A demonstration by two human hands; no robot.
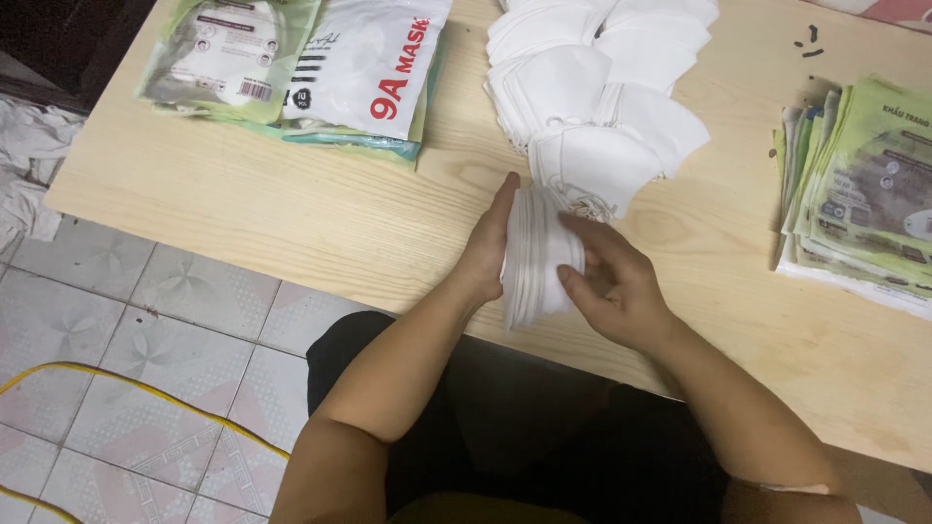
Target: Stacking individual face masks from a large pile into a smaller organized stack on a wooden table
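A stack of folded white face masks [534,254] stands on edge at the near side of a light wooden table [291,209]. My left hand [488,245] presses flat against the stack's left side. My right hand [610,281] closes on its right side, fingers curled over the masks. Both hands squeeze the stack between them. Just beyond it lies a spread pile of loose white masks [602,87], fanned out toward the table's far edge.
Filled mask packets [301,63], white and green, lie at the table's far left. A stack of flat green empty packets [864,194] sits at the right. A tiled floor [126,330] with a yellow cable [116,383] lies to the left, and crumpled cloth [29,165].
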